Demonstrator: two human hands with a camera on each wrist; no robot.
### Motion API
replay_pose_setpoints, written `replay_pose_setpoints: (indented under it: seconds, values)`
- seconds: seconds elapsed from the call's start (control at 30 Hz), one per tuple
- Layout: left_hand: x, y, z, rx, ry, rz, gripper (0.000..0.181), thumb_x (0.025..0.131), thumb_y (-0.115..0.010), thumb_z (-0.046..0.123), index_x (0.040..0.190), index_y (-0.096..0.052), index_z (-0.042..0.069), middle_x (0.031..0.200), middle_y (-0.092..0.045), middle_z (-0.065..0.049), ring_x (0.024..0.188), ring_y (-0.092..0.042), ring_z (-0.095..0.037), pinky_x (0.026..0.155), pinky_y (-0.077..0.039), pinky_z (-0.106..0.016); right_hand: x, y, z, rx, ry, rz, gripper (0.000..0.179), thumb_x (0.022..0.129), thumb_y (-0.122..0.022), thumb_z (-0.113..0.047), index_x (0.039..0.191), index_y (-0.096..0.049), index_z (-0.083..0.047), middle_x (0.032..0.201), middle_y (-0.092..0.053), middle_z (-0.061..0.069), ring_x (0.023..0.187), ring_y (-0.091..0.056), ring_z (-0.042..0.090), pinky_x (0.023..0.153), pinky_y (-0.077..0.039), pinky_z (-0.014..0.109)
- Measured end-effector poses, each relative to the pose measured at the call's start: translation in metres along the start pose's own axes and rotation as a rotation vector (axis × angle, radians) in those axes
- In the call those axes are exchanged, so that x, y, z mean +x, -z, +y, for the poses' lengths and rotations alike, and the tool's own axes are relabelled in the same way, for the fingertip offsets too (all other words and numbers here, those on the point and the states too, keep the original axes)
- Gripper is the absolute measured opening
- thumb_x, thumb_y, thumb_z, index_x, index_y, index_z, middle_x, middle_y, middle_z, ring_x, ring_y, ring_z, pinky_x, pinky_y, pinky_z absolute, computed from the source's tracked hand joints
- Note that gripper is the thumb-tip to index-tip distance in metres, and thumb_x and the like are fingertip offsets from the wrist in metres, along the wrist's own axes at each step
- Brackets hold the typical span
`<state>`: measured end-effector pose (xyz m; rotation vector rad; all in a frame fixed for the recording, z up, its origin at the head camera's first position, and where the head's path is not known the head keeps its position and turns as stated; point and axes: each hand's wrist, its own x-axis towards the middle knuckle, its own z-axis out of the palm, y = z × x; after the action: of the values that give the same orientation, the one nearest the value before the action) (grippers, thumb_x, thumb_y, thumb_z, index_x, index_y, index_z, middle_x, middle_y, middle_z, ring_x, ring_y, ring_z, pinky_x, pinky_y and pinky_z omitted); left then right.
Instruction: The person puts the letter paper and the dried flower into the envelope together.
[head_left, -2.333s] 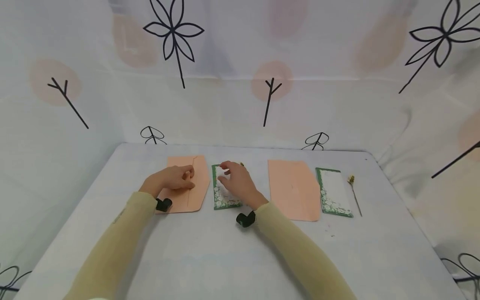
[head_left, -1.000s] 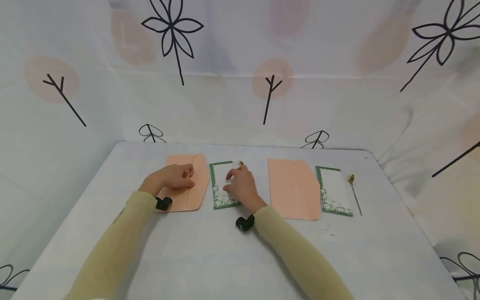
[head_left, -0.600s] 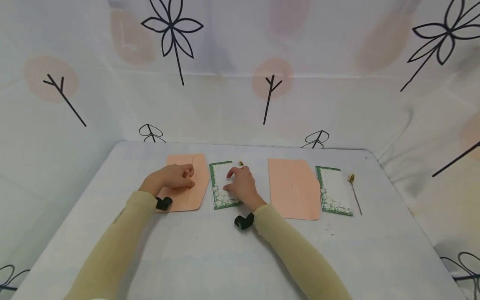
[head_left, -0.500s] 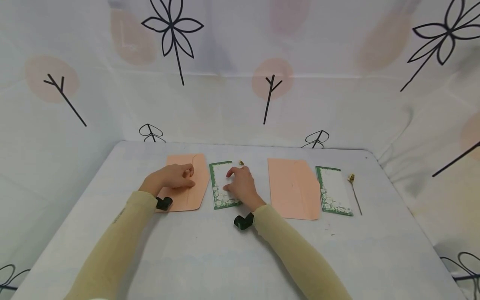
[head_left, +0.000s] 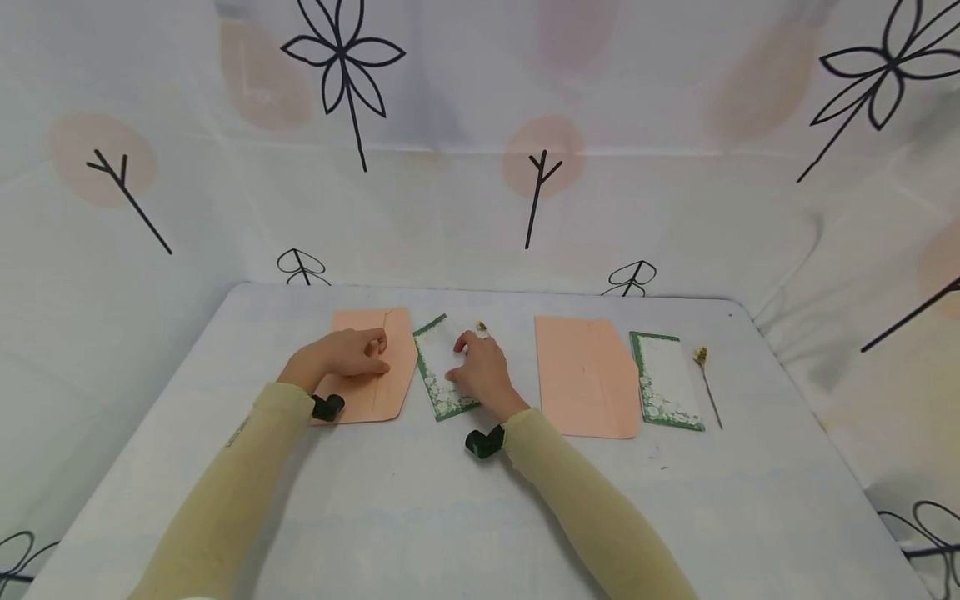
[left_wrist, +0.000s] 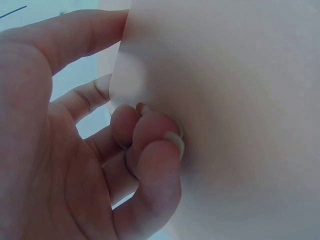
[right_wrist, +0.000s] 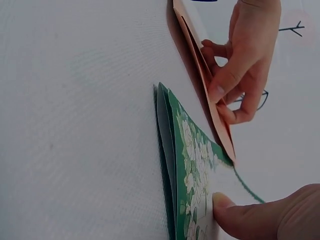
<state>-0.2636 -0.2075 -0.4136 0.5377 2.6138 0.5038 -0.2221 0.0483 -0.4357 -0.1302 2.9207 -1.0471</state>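
My left hand (head_left: 345, 353) is at the left peach envelope (head_left: 393, 396), gripping its paper near the edge. In the left wrist view some fingertips pass behind the paper's edge while others curl in front of it. My right hand (head_left: 487, 371) holds the green-bordered floral card (head_left: 433, 358) beside that envelope. The right wrist view shows my right thumb (right_wrist: 245, 217) on the card's face and its layered edges slightly parted; my other right fingers are out of that view. The card stands tilted, its top left corner close to the envelope. Behind my right hand a small dried flower (head_left: 481, 326) peeks out, mostly hidden.
To the right lie a second peach envelope (head_left: 585, 379), a matching green-bordered card (head_left: 667, 379) and a dried flower on a stem (head_left: 705, 375). A white cloth covers the table (head_left: 390, 517), and patterned fabric (head_left: 450, 208) hangs behind it.
My right hand moved from over the card's middle toward its right side. The card has since turned, its top swinging left toward the envelope. My left hand stays put.
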Motion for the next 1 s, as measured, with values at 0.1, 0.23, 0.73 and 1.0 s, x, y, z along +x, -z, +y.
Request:
replay_pose_setpoints:
  seconds: [0.1,0.23,0.73,1.0]
  values:
    - [0.0,-0.001,-0.001,0.0,0.0,-0.002,0.026,0.091,-0.067,0.034,0.097,-0.048,0.016,0.066,-0.038,0.002,0.055,-0.038,-0.016,0.058,-0.029,-0.032,-0.001,0.0,0.0,-0.035,0.006,-0.01,0.044,0.077,-0.087,-0.017,0.116,-0.068,-0.011,0.11,-0.061,0.019,0.087,-0.055,0.027,0.077,-0.048,0.039]
    - [0.0,-0.001,-0.001,0.0,0.004,-0.005,0.026,0.091,-0.067,0.034,0.097,-0.048,0.017,0.066,-0.038,0.002,0.055,-0.038,-0.016,0.059,-0.029,-0.032,-0.001,0.0,0.002,-0.063,0.013,-0.02,0.05,0.078,-0.086,-0.02,0.124,-0.069,-0.013,0.116,-0.062,0.019,0.091,-0.057,0.027,0.077,-0.049,0.039]
    - [0.001,0.0,-0.001,0.027,0.024,0.003,0.028,0.091,-0.068,0.036,0.098,-0.048,0.017,0.067,-0.038,0.001,0.057,-0.04,-0.016,0.059,-0.029,-0.032,-0.007,0.011,0.015,0.028,0.111,-0.034,0.025,0.09,-0.073,-0.019,0.114,-0.069,-0.011,0.086,-0.065,0.001,0.067,-0.056,0.015,0.06,-0.046,0.03]
    - [0.0,0.001,0.001,0.018,0.022,0.0,0.027,0.091,-0.067,0.035,0.098,-0.048,0.016,0.068,-0.039,0.001,0.058,-0.041,-0.017,0.06,-0.03,-0.033,-0.009,0.014,0.02,0.082,0.164,-0.074,0.027,0.09,-0.073,-0.013,0.116,-0.07,-0.011,0.097,-0.066,0.005,0.07,-0.055,0.016,0.06,-0.045,0.029]
